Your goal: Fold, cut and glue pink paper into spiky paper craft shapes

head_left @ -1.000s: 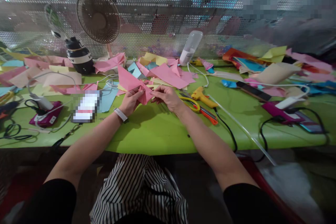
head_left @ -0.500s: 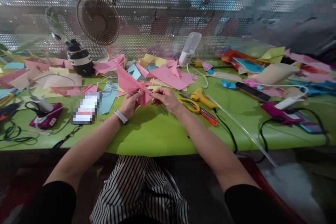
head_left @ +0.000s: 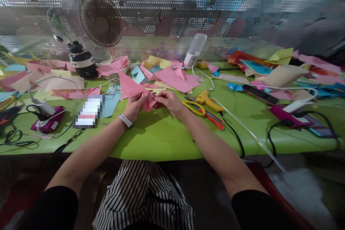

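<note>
Both my hands hold a folded piece of pink paper (head_left: 131, 87) a little above the green table. My left hand (head_left: 134, 107), with a pale watch band at the wrist, grips its lower middle between thumb and fingers. The fingers of my right hand (head_left: 170, 102) pinch the paper's right edge; their tips partly hide the fold there. A pointed flap of the paper stands up to the left, over my left hand. Just right of my right hand lie yellow-handled scissors (head_left: 194, 108), a red utility knife (head_left: 214, 119) and a yellow glue gun (head_left: 208, 100).
Coloured paper sheets (head_left: 175, 79) cover the back of the green table (head_left: 161, 140). A phone (head_left: 89, 111) and a purple power strip (head_left: 50, 120) lie left. A fan (head_left: 101, 21), a dark bottle (head_left: 81, 59) and a white lamp (head_left: 194, 50) stand behind. A clear rod (head_left: 250, 134) overhangs the front edge.
The pink paper has tilted slightly, and its lower point has drawn in between my fingers. My right fingertips have shifted a little to the left. The things on the table stay put.
</note>
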`<state>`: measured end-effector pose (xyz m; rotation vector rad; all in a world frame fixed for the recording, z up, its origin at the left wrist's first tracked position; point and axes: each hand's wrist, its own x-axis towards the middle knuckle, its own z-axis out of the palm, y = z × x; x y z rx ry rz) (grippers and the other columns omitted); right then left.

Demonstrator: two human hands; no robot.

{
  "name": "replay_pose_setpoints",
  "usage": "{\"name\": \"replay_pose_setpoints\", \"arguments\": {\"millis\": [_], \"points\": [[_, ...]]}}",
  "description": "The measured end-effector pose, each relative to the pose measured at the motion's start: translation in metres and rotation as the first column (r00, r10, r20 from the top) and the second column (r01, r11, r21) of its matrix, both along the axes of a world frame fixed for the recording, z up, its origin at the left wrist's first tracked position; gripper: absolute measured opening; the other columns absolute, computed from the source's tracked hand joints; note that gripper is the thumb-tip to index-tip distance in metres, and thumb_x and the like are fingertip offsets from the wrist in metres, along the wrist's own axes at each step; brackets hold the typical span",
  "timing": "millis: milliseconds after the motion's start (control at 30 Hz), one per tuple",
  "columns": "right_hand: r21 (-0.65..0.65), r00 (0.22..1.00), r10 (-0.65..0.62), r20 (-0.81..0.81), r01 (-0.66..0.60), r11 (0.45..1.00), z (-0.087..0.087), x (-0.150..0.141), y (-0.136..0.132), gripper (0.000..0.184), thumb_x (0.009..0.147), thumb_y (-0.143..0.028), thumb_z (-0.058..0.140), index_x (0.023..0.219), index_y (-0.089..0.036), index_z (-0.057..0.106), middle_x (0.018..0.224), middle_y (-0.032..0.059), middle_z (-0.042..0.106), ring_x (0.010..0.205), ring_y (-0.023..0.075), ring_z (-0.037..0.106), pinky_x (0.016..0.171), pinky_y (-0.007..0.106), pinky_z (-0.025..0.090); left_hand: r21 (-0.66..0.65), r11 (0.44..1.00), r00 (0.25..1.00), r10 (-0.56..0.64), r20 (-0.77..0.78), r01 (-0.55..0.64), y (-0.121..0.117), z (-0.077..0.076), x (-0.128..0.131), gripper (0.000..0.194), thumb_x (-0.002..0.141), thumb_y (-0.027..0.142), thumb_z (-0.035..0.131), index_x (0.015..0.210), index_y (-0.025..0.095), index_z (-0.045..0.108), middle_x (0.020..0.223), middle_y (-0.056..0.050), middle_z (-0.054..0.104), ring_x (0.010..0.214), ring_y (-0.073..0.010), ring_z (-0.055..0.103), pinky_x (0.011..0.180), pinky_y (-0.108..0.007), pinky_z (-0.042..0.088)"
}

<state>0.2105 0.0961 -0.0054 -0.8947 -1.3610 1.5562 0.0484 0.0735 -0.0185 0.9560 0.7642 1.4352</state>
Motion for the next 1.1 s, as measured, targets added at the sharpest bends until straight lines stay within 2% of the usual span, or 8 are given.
{"name": "replay_pose_setpoints", "arguments": {"millis": [133, 467, 633, 767, 867, 1000, 1100], "points": [[0.006, 1.0, 0.016, 0.004, -0.016, 1.0, -0.002, -0.001, 0.0, 0.04, 0.056, -0.043, 0.088, 0.066, -0.018, 0.058, 0.061, -0.0019, 0.069, 0.054, 0.0134, 0.068, 0.055, 0.025, 0.059, 0.019, 1.0, 1.0, 0.015, -0.014, -0.015, 0.001, -0.002, 0.0, 0.039, 0.063, 0.041, 0.089, 0.087, 0.013, 0.076, 0.092, -0.011, 0.077, 0.091, -0.0224, 0.072, 0.085, -0.033, 0.054], [0.042, 0.999, 0.034, -0.005, -0.033, 0.999, -0.005, -0.001, 0.001, 0.037, 0.06, -0.041, 0.086, 0.068, -0.017, 0.059, 0.061, -0.0021, 0.067, 0.058, 0.0139, 0.07, 0.059, 0.026, 0.06, 0.029, 0.998, 0.997, 0.049, -0.062, -0.047, 0.002, -0.004, 0.0, 0.039, 0.063, 0.044, 0.088, 0.086, 0.015, 0.077, 0.085, -0.007, 0.077, 0.085, -0.0196, 0.071, 0.075, -0.027, 0.054], [0.044, 0.999, 0.046, -0.002, -0.046, 0.998, -0.005, -0.003, 0.001, 0.036, 0.062, -0.039, 0.085, 0.069, -0.018, 0.058, 0.063, -0.0016, 0.067, 0.059, 0.0144, 0.07, 0.061, 0.027, 0.06, 0.012, 0.999, 0.998, 0.051, -0.035, -0.051, 0.004, -0.005, -0.002, 0.037, 0.063, 0.041, 0.088, 0.086, 0.014, 0.078, 0.086, -0.008, 0.077, 0.084, -0.0193, 0.071, 0.077, -0.028, 0.054], [0.008, 0.999, -0.033, -0.028, 0.033, 0.999, 0.0, -0.001, 0.001, 0.034, 0.065, -0.04, 0.083, 0.077, -0.019, 0.059, 0.067, -0.0026, 0.069, 0.053, 0.0128, 0.068, 0.055, 0.025, 0.058, -0.011, 0.996, 0.996, 0.084, 0.009, -0.084, 0.008, -0.006, -0.005, 0.035, 0.063, 0.037, 0.089, 0.087, 0.014, 0.078, 0.087, -0.006, 0.077, 0.085, -0.0175, 0.07, 0.082, -0.027, 0.053], [-0.01, 0.994, -0.108, -0.003, 0.108, 0.994, 0.003, 0.002, 0.002, 0.031, 0.075, -0.045, 0.074, 0.076, -0.019, 0.058, 0.067, -0.0009, 0.07, 0.049, 0.0114, 0.065, 0.048, 0.022, 0.053, -0.045, 0.993, 0.991, 0.116, 0.066, -0.113, 0.011, -0.007, -0.006, 0.033, 0.062, 0.033, 0.089, 0.087, 0.014, 0.078, 0.088, -0.005, 0.077, 0.086, -0.0163, 0.071, 0.083, -0.026, 0.053], [0.025, 0.994, -0.01, 0.113, 0.008, 1.0, 0.003, 0.002, 0.0, 0.044, 0.084, -0.059, 0.061, 0.069, -0.017, 0.062, 0.061, 0.0033, 0.069, 0.046, 0.0109, 0.062, 0.043, 0.02, 0.044, -0.077, 0.991, 0.988, 0.116, 0.098, -0.109, 0.013, -0.007, -0.006, 0.031, 0.062, 0.031, 0.089, 0.086, 0.015, 0.078, 0.089, -0.005, 0.077, 0.089, -0.0174, 0.071, 0.086, -0.027, 0.054], [0.107, 0.984, 0.054, 0.167, -0.073, 0.992, 0.002, -0.001, -0.003, 0.046, 0.082, -0.061, 0.065, 0.072, -0.016, 0.064, 0.064, 0.0036, 0.07, 0.048, 0.0106, 0.062, 0.043, 0.02, 0.042, -0.055, 0.995, 0.992, 0.086, 0.092, -0.081, 0.011, -0.006, -0.005, 0.032, 0.063, 0.032, 0.089, 0.087, 0.014, 0.078, 0.089, -0.006, 0.077, 0.093, -0.0202, 0.071, 0.088, -0.03, 0.054]]}}
